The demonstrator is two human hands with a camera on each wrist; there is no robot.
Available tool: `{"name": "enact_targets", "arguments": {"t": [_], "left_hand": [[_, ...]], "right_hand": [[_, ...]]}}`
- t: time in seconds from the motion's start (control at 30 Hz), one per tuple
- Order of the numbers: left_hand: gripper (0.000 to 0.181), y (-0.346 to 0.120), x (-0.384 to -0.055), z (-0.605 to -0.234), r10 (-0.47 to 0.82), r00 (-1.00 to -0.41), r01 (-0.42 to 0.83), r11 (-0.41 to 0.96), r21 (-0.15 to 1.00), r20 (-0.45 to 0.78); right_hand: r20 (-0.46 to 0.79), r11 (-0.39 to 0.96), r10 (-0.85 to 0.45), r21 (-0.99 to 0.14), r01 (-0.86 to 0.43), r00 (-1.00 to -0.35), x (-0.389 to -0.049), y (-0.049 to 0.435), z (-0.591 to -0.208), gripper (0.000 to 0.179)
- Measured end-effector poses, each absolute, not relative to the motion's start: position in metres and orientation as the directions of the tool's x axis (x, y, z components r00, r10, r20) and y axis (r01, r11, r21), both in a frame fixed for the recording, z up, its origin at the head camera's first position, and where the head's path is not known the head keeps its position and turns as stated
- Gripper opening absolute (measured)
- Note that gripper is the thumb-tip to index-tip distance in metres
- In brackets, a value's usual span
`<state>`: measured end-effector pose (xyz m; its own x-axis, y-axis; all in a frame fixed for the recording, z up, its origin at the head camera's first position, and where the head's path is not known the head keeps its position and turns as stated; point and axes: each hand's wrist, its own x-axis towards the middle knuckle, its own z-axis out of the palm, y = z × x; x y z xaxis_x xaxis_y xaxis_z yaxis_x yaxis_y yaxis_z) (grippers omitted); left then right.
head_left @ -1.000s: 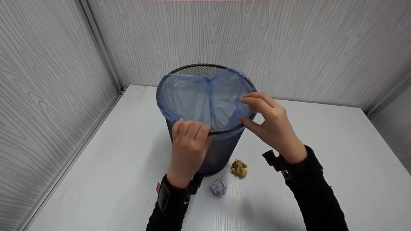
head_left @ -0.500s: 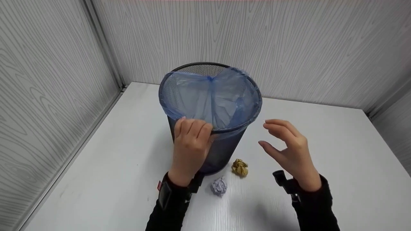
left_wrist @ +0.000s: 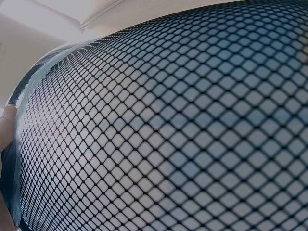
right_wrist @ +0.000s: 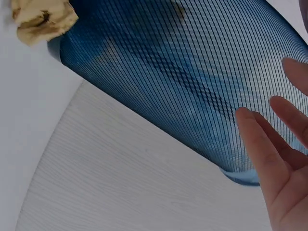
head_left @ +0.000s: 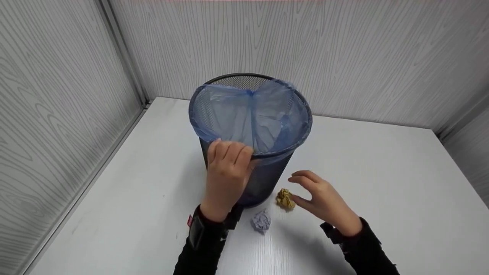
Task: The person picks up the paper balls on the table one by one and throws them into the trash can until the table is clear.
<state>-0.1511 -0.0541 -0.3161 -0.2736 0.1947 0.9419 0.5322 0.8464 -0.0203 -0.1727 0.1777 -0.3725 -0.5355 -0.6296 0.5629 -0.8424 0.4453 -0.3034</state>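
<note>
A black mesh wastebasket (head_left: pixel 263 183) stands on the white table, tilted a little toward the person. A thin blue trash bag (head_left: pixel 233 114) lines it and is folded over its rim. My left hand (head_left: pixel 228 172) grips the front rim, fingers curled over the bag's edge. In the left wrist view the mesh wall fills most of the picture. My right hand (head_left: pixel 324 198) holds nothing; its thumb and fingers are spread apart right beside a crumpled yellow paper ball (head_left: pixel 285 199). A crumpled pale lilac paper ball (head_left: pixel 261 221) lies closer to the person.
White wood-grain panels stand behind (head_left: pixel 344 57) and at both sides of the white table (head_left: pixel 126 191). The yellow ball lies close to the basket's base on its right.
My right hand has let go of the bag at the right rim, drawn back to the right, then come down beside the yellow paper ball. The left hand keeps its grip.
</note>
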Motion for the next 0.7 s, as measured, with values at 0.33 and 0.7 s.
{"name": "enact_targets", "arguments": {"t": [0.33, 0.7], "left_hand": [[0.024, -0.053, -0.154, -0.318, 0.193, -0.26, 0.536, 0.844, -0.025, 0.946], [0.025, -0.054, -0.154, -0.317, 0.184, -0.27, 0.536, 0.844, -0.011, 0.945]], "right_hand": [[0.344, 0.374, -0.835, -0.221, -0.901, -0.431, -0.165, 0.139, -0.411, 0.036], [0.169, 0.428, -0.871, -0.198, -0.882, -0.461, -0.16, 0.126, -0.429, 0.036]]}}
